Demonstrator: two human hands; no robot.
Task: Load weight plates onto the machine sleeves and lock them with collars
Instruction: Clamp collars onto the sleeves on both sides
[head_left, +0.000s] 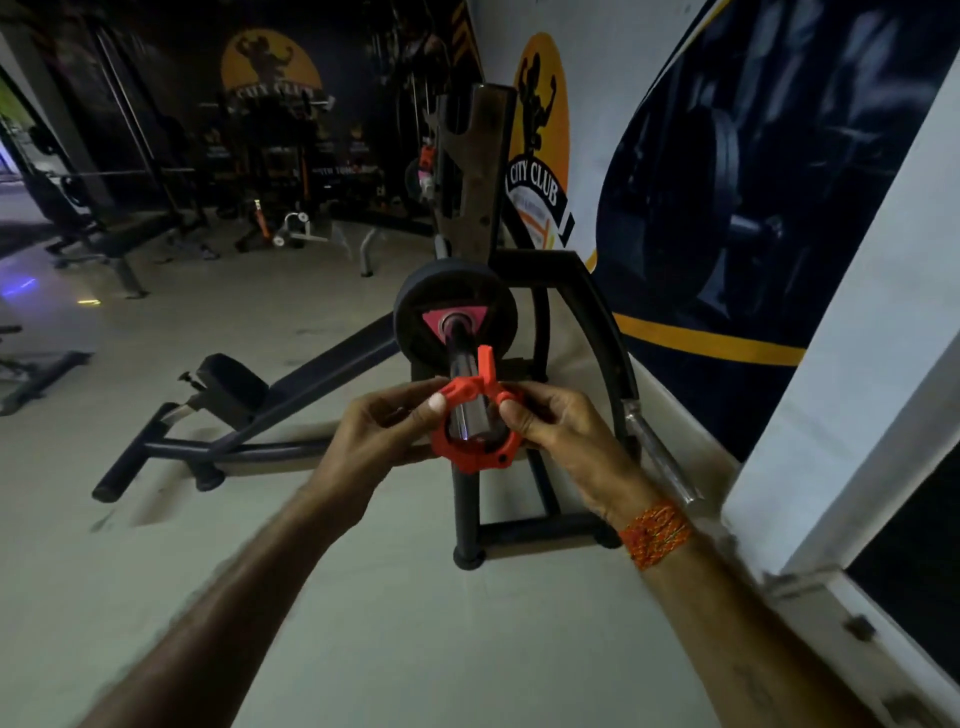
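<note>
A red clamp collar (470, 452) rings the near end of the chrome sleeve (461, 364), its lever (487, 364) standing up open. My left hand (384, 428) pinches the collar's left side and my right hand (558, 434) grips its right side. Further up the sleeve sits a black weight plate (415, 312) with a pink triangle mark around the hole. There is a gap of bare sleeve between collar and plate.
The machine's black frame (540, 530) stands on the grey floor, close to the painted wall on the right. A padded bench arm (228, 387) stretches out to the left. A second chrome bar (662, 457) leans by the wall. More gym equipment fills the dark background.
</note>
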